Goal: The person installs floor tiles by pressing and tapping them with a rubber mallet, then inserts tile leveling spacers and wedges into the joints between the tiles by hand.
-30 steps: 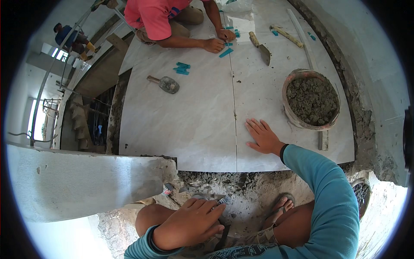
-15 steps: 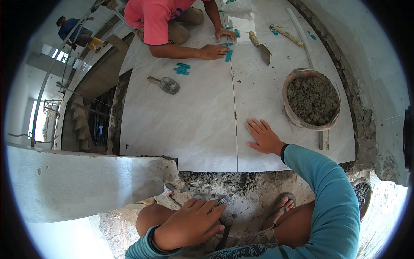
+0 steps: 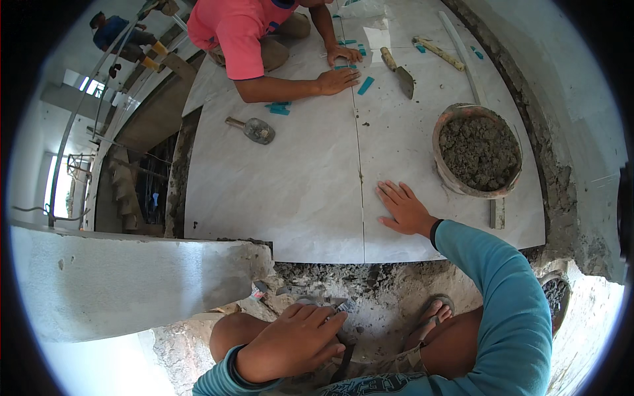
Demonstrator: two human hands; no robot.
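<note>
My right hand (image 3: 404, 210) lies flat on the pale marble-look floor tile (image 3: 277, 191), fingers spread, just right of the joint between two tiles. Nothing is in it. My left hand (image 3: 290, 342) is held low by my bent knee, its fingers loosely curled and pressed together. What it holds, if anything, is hidden beneath it. Across the tiles kneels a co-worker in a pink shirt (image 3: 241, 46). The co-worker's two hands (image 3: 339, 80) press at the tile joint beside teal plastic wedges (image 3: 365, 86).
A bucket of wet mortar (image 3: 479, 152) stands at the right. Nearby lie a pointed trowel (image 3: 400, 74), a hammer (image 3: 439, 54) and a long straight bar (image 3: 464, 59). A scoop (image 3: 252, 130) rests at the left. A low concrete wall (image 3: 145, 280) juts in. Another person (image 3: 122, 39) is far left.
The co-worker's near hand has shifted slightly right along the joint, and a teal wedge beside it has moved right and turned. The distant person has moved a little. My hands stay put.
</note>
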